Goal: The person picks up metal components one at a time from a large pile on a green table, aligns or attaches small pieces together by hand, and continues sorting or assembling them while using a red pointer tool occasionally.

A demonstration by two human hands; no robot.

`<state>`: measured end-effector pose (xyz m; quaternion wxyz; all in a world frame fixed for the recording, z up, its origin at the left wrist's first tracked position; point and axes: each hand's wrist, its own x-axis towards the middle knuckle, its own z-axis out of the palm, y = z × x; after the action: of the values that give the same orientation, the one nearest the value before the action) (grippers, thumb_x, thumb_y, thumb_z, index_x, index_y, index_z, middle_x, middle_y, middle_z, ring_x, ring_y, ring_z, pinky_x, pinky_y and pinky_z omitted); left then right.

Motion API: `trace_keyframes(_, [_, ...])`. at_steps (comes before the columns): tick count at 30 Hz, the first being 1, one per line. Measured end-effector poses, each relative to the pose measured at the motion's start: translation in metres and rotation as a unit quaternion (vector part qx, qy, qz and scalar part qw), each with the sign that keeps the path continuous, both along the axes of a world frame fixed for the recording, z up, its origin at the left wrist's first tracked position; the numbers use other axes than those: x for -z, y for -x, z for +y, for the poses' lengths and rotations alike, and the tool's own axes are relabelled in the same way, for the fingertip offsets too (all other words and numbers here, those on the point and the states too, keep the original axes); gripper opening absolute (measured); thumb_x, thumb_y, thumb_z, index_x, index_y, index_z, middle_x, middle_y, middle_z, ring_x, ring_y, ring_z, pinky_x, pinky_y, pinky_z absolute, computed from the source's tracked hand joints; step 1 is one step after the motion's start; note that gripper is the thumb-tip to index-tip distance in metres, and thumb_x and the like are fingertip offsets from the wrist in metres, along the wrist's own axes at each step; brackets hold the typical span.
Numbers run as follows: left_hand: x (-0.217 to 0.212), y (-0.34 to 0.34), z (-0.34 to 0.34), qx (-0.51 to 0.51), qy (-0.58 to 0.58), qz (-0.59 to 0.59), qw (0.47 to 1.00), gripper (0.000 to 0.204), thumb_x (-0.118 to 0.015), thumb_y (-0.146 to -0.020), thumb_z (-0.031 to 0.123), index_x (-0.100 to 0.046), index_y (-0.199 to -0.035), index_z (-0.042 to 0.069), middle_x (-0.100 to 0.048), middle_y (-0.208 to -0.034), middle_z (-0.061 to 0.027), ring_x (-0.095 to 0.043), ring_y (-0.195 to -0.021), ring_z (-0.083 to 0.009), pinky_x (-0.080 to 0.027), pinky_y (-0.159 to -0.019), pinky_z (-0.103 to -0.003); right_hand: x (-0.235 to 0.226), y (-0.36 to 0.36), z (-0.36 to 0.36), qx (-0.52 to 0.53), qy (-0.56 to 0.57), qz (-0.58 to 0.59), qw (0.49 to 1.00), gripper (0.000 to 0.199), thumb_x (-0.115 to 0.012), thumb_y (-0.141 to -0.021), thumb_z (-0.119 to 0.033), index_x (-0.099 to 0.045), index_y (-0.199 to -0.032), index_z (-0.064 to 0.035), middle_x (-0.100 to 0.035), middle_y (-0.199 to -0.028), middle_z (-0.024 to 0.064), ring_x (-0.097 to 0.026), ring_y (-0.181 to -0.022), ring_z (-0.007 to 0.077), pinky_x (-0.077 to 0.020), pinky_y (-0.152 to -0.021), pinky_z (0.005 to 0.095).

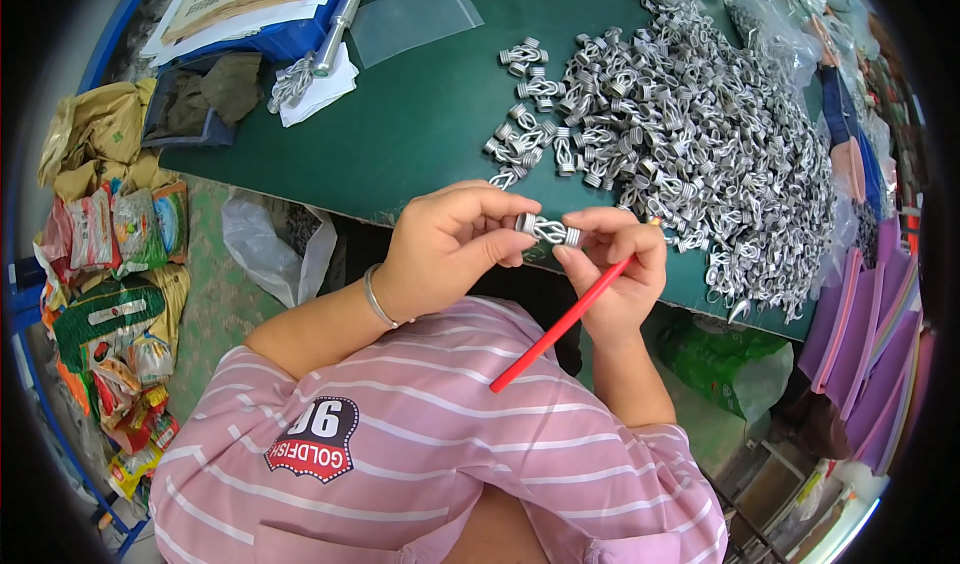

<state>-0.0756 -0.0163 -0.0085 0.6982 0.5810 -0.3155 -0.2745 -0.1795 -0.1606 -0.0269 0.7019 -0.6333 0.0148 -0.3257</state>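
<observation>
Over the near edge of the green table (440, 114), I hold a small silver wire piece (548, 229) with coiled ends and open loops between them. The thumb and fingers of my left hand (455, 234) pinch its left end. With the thumb and forefinger of my right hand (622, 264) I grip its right end. A slim red stick (560, 330) with a brass-coloured tip is also in my right hand, slanting down toward my chest. Beyond my hands lies a large heap of similar wire pieces (690, 124), and a small cluster of them (525, 134) sits to its left.
At the back left are a blue tray (255, 39) with papers, a metal rod-like tool (340, 24) and a dark bin (190, 136). A clear plastic bag (418, 22) lies flat nearby. Packets and sacks (120, 224) stand at left; purple panels (860, 344) at right.
</observation>
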Motion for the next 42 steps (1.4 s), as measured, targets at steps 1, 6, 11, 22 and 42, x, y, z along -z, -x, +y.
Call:
trace_keyframes(1, [0.001, 0.001, 0.000, 0.016, -0.004, 0.146, 0.989, 0.022, -0.061, -0.079, -0.002, -0.059, -0.102, -0.004, -0.060, -0.081, -0.0074, -0.058, -0.067, -0.0116, -0.048, -0.059, -0.022, -0.002, 0.000, 0.002, 0.002, 0.009, -0.020, 1.000, 0.038, -0.067, -0.070, 0.011, -0.035, -0.080, -0.0066, -0.057, -0.098, 0.0204, -0.055, -0.074, 0.0141, -0.0483, -0.066, 0.0263])
trace_keyframes(6, [0.005, 0.002, 0.000, 0.080, -0.022, 0.255, 0.963, 0.021, -0.053, -0.086, 0.003, -0.057, -0.106, -0.005, -0.062, -0.080, -0.0098, -0.059, -0.066, -0.0127, -0.051, -0.060, -0.024, -0.012, -0.004, 0.010, 0.008, 0.076, -0.057, 0.995, 0.040, -0.069, -0.069, 0.009, -0.033, -0.079, -0.0066, -0.058, -0.094, 0.0213, -0.058, -0.075, 0.0171, -0.0494, -0.061, 0.0274])
trace_keyframes(11, [-0.001, -0.001, 0.006, 0.095, 0.057, 0.420, 0.900, 0.023, -0.046, -0.090, 0.011, -0.050, -0.109, -0.002, -0.058, -0.090, -0.0105, -0.060, -0.075, -0.0167, -0.051, -0.062, -0.026, -0.020, -0.008, 0.008, -0.040, 0.164, -0.071, 0.983, 0.036, -0.068, -0.069, 0.008, -0.035, -0.076, -0.0057, -0.061, -0.091, 0.0221, -0.060, -0.075, 0.0235, -0.0497, -0.062, 0.0293])
trace_keyframes(22, [-0.098, 0.024, 0.012, 0.342, 0.329, 0.170, 0.863, 0.031, -0.059, -0.084, 0.029, -0.057, -0.092, -0.001, -0.052, -0.070, -0.0086, -0.046, -0.057, -0.0174, -0.035, -0.049, -0.031, -0.010, -0.055, 0.012, -0.014, 0.453, 0.068, 0.889, 0.024, -0.067, -0.062, 0.005, -0.047, -0.073, -0.0027, -0.059, -0.081, 0.0122, -0.053, -0.068, 0.0311, -0.0440, -0.061, 0.0367])
trace_keyframes(42, [-0.039, -0.007, -0.003, -0.030, -0.021, 0.111, 0.993, 0.023, -0.069, -0.074, 0.004, -0.056, -0.093, 0.002, -0.054, -0.079, -0.0010, -0.050, -0.069, -0.0058, -0.041, -0.057, -0.020, -0.011, -0.005, -0.008, -0.011, -0.093, 0.044, 0.995, 0.022, -0.056, -0.081, 0.005, -0.038, -0.081, -0.0071, -0.053, -0.093, 0.0121, -0.051, -0.072, 0.0112, -0.0457, -0.064, 0.0219])
